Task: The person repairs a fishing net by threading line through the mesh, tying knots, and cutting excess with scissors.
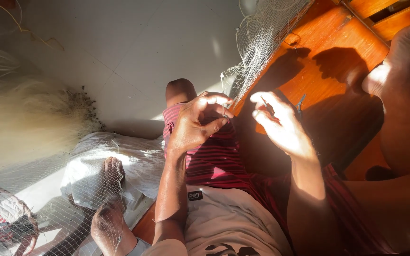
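My left hand [196, 124] is raised over my lap, its fingers curled and pinching a strand of the thin white fishing net [257, 42]. The net runs up and away toward the top of the view. Close on the right, my right hand [281, 124] holds a small thin tool [300, 102] between its fingers, with its tip pointing up. Both hands hover above my red striped shorts [214, 156]. My right leg stretches out to a foot [395, 66] resting on a wooden surface.
Orange-brown wooden furniture [338, 42] fills the upper right. A pale tiled floor [119, 52] lies at the upper left. A heap of pale net [20, 118] sits at left. Another person's foot [112, 173] rests under netting on a white cloth [138, 161].
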